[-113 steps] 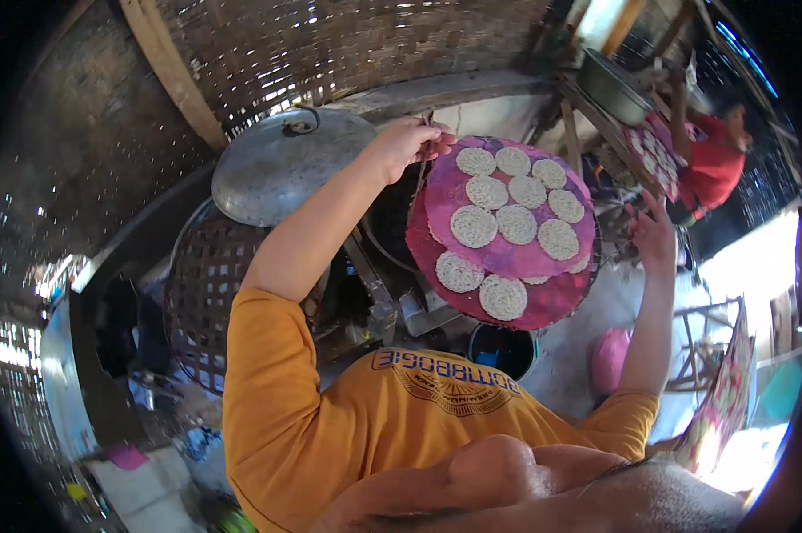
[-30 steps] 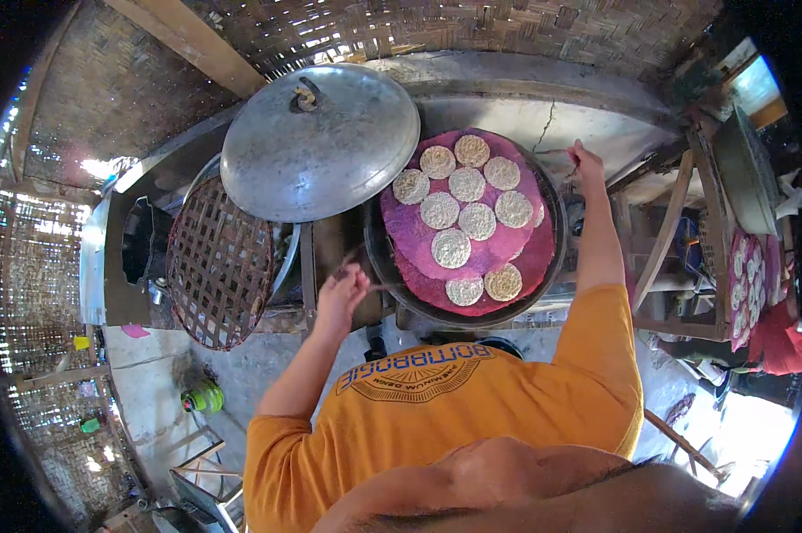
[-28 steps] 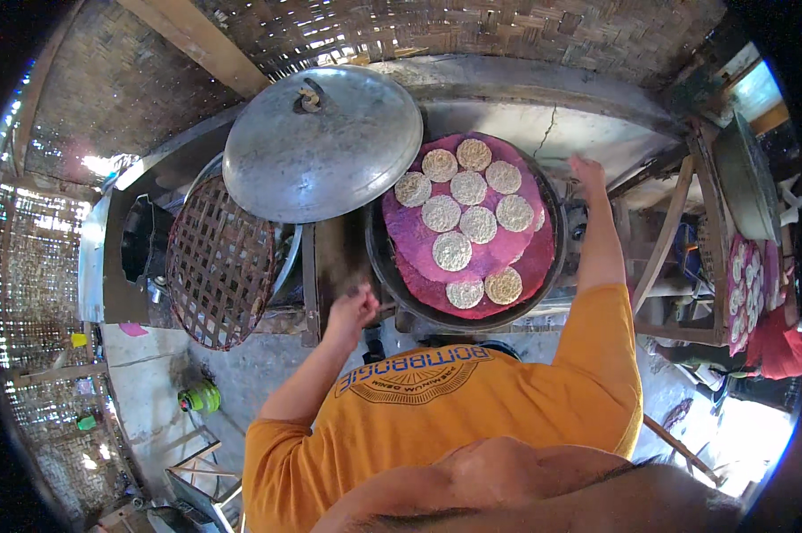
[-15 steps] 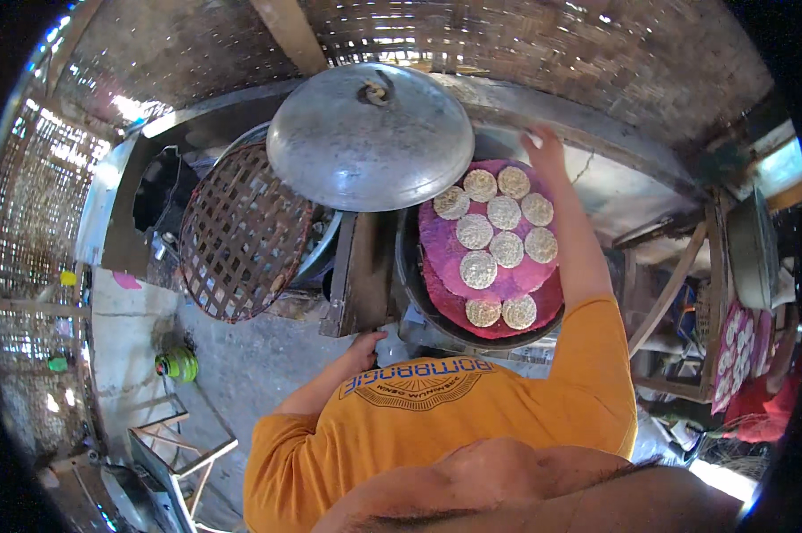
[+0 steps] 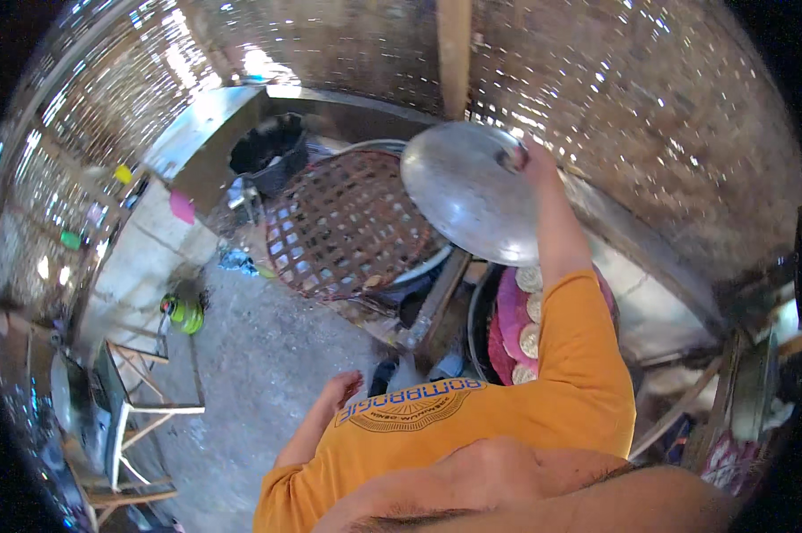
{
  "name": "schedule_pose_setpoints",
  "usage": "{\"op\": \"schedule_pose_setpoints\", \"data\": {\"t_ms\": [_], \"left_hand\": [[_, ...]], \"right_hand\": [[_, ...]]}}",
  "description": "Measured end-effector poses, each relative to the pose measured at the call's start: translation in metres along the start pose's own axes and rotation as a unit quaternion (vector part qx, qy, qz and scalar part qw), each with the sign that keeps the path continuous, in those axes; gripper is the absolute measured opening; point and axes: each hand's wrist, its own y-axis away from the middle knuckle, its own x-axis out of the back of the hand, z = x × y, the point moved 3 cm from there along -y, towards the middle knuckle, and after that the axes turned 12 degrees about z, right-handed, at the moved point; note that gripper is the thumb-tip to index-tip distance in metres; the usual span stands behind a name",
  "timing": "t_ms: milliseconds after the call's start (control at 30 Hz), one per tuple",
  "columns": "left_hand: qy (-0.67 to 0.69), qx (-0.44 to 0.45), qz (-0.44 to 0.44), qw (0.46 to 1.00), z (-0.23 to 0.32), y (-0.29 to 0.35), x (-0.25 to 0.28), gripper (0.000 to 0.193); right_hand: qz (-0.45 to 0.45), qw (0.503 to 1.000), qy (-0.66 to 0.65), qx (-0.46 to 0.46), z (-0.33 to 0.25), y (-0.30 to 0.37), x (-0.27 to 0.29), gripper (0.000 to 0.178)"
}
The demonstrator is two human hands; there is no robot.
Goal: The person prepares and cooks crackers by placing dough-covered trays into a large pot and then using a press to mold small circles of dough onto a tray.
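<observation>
My right hand (image 5: 536, 162) is closed on the knob of a large domed metal lid (image 5: 467, 191). The lid is tilted and covers the upper part of a dark round pan (image 5: 477, 342). In the pan lies pink and purple cloth (image 5: 507, 306) with several pale, round, textured discs (image 5: 530, 340) on it. My right arm hides many of these. My left hand (image 5: 343, 387) hangs over the floor beside my body, fingers loosely apart, with nothing visible in it.
Left of the pan, a round woven bamboo tray (image 5: 352, 222) rests over a wide metal basin (image 5: 429, 266). A wooden beam (image 5: 445, 298) separates basin and pan. Behind stand a black bucket (image 5: 272, 155) and a woven wall. A green gas cylinder (image 5: 184, 313) and wooden-framed stand (image 5: 156, 409) are at left.
My right hand has come from beyond the pan onto the lid's knob, and the lid now tilts. My left hand has moved away from the beam's end. The view has swung left.
</observation>
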Motion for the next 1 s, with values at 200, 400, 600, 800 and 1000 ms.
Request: {"op": "schedule_pose_setpoints", "data": {"t_ms": [200,400,600,800,1000], "left_hand": [[0.064,0.04,0.246,0.966,-0.069,-0.027,0.207,0.019],[-0.003,0.13,0.4,0.907,-0.152,-0.027,0.351,0.023],[0.082,0.071,0.353,0.929,-0.101,-0.118,0.374,0.034],[0.029,0.015,0.255,0.966,0.037,-0.202,0.238,0.034],[-0.072,-0.054,0.189,0.978,0.113,-0.187,0.157,0.031]], "right_hand": [[0.037,0.996,0.077,0.024,0.019,0.034,-0.025,0.024],[0.093,0.984,0.089,0.126,-0.02,0.058,-0.014,0.018],[0.158,0.953,0.085,0.243,-0.047,0.144,0.052,0.018],[0.272,0.92,0.12,0.255,0.0,0.163,0.161,0.021],[0.321,0.919,0.142,0.182,0.073,0.171,0.222,0.016]]}}
